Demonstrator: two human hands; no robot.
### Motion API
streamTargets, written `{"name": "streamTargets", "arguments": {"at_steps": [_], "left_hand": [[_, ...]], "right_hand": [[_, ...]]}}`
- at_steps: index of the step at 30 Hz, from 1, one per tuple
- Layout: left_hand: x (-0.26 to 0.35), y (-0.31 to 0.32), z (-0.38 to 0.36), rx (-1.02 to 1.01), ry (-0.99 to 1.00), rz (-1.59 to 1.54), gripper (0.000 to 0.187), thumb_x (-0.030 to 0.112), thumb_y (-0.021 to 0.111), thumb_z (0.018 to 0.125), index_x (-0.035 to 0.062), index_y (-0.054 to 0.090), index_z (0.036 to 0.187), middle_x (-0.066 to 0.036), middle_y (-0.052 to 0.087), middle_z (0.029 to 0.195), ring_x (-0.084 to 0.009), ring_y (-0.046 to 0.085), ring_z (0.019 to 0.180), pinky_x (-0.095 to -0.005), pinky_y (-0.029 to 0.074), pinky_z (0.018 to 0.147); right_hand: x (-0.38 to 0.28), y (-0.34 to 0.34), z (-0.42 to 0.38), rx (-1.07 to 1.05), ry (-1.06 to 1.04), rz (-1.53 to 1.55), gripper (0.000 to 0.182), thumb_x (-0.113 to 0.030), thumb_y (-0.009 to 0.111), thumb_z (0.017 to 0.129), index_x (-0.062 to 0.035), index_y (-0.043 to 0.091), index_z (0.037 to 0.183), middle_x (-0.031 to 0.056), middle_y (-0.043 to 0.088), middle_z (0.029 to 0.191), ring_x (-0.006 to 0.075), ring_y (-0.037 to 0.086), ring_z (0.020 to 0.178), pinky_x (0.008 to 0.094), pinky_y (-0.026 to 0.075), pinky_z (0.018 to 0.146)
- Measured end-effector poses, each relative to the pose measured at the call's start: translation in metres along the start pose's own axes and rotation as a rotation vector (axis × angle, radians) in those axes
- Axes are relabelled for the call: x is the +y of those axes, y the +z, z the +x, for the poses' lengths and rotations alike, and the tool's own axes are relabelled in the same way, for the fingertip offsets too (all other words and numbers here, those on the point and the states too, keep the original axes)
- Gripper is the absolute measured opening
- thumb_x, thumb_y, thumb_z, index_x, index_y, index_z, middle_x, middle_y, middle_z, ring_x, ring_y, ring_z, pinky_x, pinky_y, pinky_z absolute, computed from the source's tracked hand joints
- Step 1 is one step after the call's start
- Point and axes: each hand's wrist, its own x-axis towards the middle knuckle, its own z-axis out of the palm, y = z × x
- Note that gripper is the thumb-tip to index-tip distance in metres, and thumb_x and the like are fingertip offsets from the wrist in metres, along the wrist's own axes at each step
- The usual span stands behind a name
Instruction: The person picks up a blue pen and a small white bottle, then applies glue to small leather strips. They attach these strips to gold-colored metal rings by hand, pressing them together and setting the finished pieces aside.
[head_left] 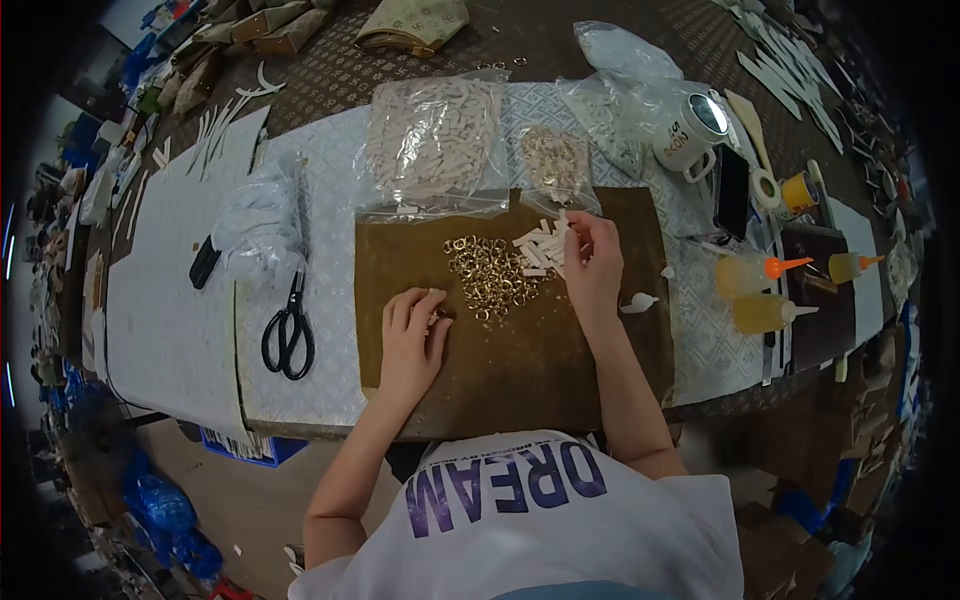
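Observation:
A brown work mat (540, 380) lies in front of me with a heap of gold metal rings (490, 280) in its middle. Against the heap's upper right is a small pile of white strips (540, 248). My right hand (594, 250) is at that pile, its fingers pinched on a white strip. Left of the rings, my left hand (410, 330) rests with curled fingers around a small gold ring (436, 316), which is mostly hidden by the fingertips.
Behind the mat lie a clear bag of pale strips (435, 140) and a smaller bag of rings (553, 160). Black-handled scissors (288, 340) lie to the left. On the right are a white mug (685, 140), a phone (733, 190) and glue bottles (750, 276).

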Motion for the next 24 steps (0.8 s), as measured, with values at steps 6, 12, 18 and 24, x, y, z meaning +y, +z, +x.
{"name": "streamTargets", "arguments": {"at_steps": [6,12,18,24], "left_hand": [[-0.017,0.002,0.011,0.039,0.030,0.046,0.022,0.011,0.065,0.078,0.0065,0.056,0.097,-0.012,0.052,0.104,-0.0316,0.050,0.096,-0.0405,0.040,0.082],[-0.016,0.001,0.010,0.065,0.067,0.171,0.013,0.012,0.062,0.079,0.0064,0.052,0.083,-0.009,0.050,0.082,-0.0269,0.053,0.076,-0.0363,0.046,0.065],[-0.010,0.002,-0.001,0.045,0.073,0.243,0.017,0.023,0.060,0.083,0.0098,0.053,0.076,-0.008,0.050,0.074,-0.0250,0.057,0.066,-0.0354,0.049,0.055],[-0.024,-0.002,-0.007,0.032,0.039,0.003,0.021,0.025,0.063,0.081,0.0061,0.057,0.074,-0.009,0.058,0.072,-0.0271,0.061,0.067,-0.0369,0.050,0.057]], "right_hand": [[-0.015,0.008,-0.011,-0.033,-0.013,0.154,0.020,-0.001,0.051,0.089,-0.0019,0.057,0.108,0.0012,0.054,0.090,0.0060,0.051,0.076,0.0200,0.041,0.067],[-0.054,0.020,-0.042,-0.342,0.075,0.417,0.019,-0.001,0.050,0.090,-0.0016,0.056,0.108,0.0004,0.054,0.091,0.0052,0.052,0.076,0.0187,0.043,0.067],[-0.074,0.025,-0.073,-0.495,0.400,0.619,0.021,-0.011,0.045,0.095,-0.0015,0.055,0.111,0.0029,0.058,0.096,0.0095,0.055,0.086,0.0235,0.045,0.076],[-0.077,0.036,-0.081,-0.635,0.721,0.868,0.028,-0.020,0.044,0.097,-0.0012,0.053,0.116,0.0087,0.059,0.110,0.0182,0.057,0.103,0.0301,0.046,0.086]]}}
